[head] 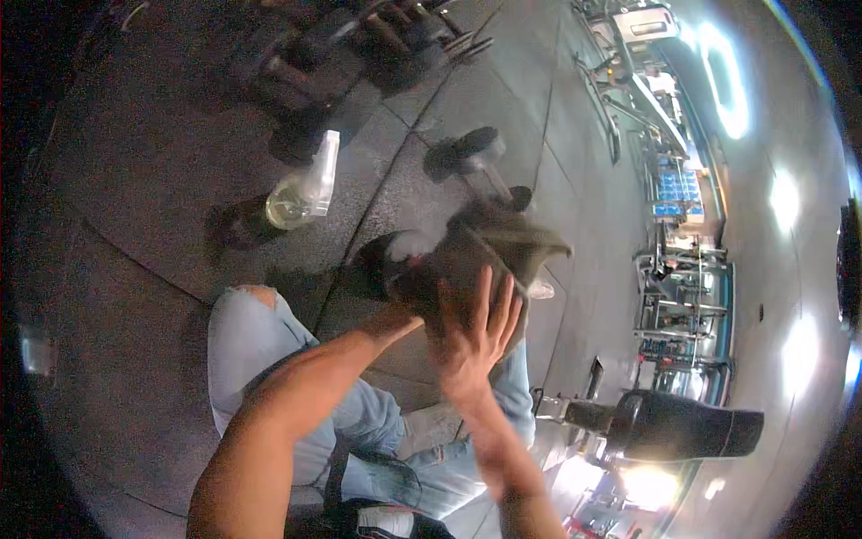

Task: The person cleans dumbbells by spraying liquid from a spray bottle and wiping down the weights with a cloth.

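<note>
A dark olive-brown cloth [539, 246] is bunched in front of me, over a dark rounded object [374, 266] with a pale end, perhaps a dumbbell. My right hand [475, 330] lies across the cloth, fingers spread over it and thumb hidden. From the left, my left hand [409, 315] reaches in under the cloth; only the wrist area shows, so its grip is hidden. Just beyond the cloth, a dumbbell [481, 165] rests on the floor. A clear bottle [289, 202] with a white top, apparently a spray bottle, is left of it. Motion blurs the cloth and hands.
My bent legs in ripped light jeans [246, 337] frame the near floor. Several dark dumbbells or weights [377, 40] lie farther off on the tiled floor [592, 222]. Gym equipment with a black padded part [687, 424] stands to the right, and metal racks [687, 296] are beyond.
</note>
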Tool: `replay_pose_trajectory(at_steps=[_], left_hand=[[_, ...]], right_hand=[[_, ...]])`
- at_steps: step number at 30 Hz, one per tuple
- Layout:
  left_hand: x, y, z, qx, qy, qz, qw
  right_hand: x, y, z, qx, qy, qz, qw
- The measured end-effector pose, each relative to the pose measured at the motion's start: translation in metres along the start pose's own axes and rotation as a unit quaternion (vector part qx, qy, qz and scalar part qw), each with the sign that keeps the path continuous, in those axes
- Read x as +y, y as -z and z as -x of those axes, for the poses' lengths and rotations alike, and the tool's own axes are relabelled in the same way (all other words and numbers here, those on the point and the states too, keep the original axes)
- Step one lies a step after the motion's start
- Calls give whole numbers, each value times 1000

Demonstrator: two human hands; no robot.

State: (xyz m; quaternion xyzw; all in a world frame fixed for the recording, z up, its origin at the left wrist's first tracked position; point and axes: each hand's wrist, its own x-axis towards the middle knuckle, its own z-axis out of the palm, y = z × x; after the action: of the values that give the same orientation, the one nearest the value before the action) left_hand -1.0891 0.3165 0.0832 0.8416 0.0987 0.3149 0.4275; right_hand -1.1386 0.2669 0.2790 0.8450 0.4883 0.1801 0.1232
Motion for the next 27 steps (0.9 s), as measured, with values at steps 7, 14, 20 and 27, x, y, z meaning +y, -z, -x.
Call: replay_pose_trajectory(at_steps=[7,14,20,27], left_hand=[[16,5,3,4,-42,-100,994],[14,22,14,-62,128,159,977],[35,24,-2,66,68,122,988],[29,52,-7,-3,97,248,964]], right_hand=[[-8,-76,50,275,-442,-541,660],[89,-55,-9,42,-445,-791,418],[188,-68,-81,-126,-330,-754,553],[98,-25,-180,-372,99,-169,907]])
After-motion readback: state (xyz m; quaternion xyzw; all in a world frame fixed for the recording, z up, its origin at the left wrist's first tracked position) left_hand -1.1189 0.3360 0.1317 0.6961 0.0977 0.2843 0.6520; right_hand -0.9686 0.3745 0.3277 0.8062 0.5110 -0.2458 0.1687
